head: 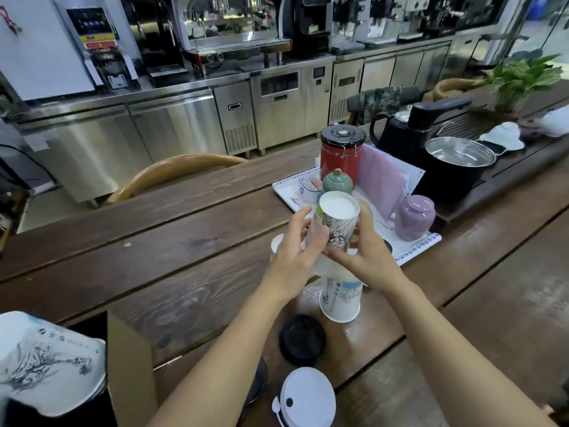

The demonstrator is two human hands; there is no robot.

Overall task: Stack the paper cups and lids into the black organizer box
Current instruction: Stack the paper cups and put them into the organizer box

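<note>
Both hands, left hand and right hand, clasp the upside-down paper cup (long axis upright) directly over another cup.

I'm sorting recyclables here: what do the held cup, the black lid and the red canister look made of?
Held cup: matte printed paper, judging by its rolled rim and ink drawing. Black lid: probably moulded plastic, dull and smooth. Red canister: likely glossy painted metal with a wire clasp, though the material is uncertain.
</note>
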